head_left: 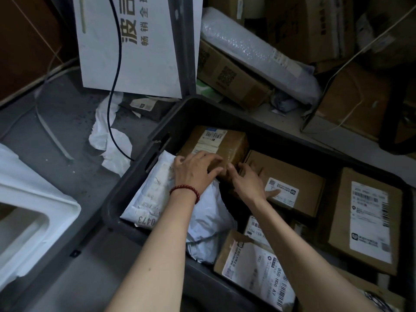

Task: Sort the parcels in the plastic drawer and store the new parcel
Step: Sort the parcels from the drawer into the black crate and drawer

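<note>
A dark grey plastic drawer [135, 158] holds several parcels. At its far left corner lies a taped brown box [216, 140] with a label on top. My left hand [195, 170], with a red bead bracelet at the wrist, grips that box's near edge, fingers curled over it. My right hand [249, 180] touches the same box's near right corner, its fingers lying over a flat cardboard box [292, 183]. A white poly mailer [153, 197] lies under my left wrist. More labelled boxes [369, 219] [254, 262] fill the right and near side.
A white printed board [135, 41] with a black cable [114, 86] leans behind the drawer. Stacked cartons [229, 73] and a bubble-wrapped parcel [254, 50] crowd the back right. White foam [29, 210] sits at the left; crumpled paper [112, 143] lies on the grey floor.
</note>
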`<state>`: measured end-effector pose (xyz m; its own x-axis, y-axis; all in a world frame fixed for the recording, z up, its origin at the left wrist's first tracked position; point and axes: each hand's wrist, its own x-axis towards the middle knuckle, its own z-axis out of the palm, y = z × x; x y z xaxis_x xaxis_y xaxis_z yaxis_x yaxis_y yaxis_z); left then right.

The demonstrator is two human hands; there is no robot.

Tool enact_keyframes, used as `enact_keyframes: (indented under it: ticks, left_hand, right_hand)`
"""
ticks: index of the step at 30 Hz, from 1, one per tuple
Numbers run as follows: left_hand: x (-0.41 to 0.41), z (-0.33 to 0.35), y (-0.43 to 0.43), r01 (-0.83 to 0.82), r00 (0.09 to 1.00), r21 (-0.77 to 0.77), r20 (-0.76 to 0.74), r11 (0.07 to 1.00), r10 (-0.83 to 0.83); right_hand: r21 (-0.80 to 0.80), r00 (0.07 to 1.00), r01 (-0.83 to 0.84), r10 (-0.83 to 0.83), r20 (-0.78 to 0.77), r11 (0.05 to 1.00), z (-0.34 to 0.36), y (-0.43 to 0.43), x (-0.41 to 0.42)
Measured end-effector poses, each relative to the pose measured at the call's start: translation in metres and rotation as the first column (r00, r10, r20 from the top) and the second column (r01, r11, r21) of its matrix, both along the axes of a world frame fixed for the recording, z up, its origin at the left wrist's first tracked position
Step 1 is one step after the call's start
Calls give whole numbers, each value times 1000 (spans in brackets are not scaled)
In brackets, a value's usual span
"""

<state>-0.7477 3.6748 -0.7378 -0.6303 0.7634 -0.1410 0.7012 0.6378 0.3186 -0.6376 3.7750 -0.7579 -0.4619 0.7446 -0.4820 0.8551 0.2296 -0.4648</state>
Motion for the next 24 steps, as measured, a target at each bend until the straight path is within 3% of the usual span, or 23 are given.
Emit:
enact_keyframes:
  ticks: [5,9,13,16,24]
  left_hand:
    - [8,1,-1,-28,1000,-10,3,1000,28]
    - [19,11,-11,-53,989,-108,-146,993,37]
    - [24,28,-40,-140,978,-40,-162,989,132]
    - [28,42,-64,-239,960,-27,-159,971,231]
    - [46,78,-117,-470,878,-10,-108,882,467]
  right_hand:
    - [-44,999,5,-3,42,999,7,4,-8]
    - [-79,995,-44,51,83,996,17,7,-7]
    - [201,995,-73,86,-56,977,38,-4,8]
    - [390,953,-251,297,-61,886,58,-25,10]
    - [495,798,-500,600,-56,711,101,-79,6]
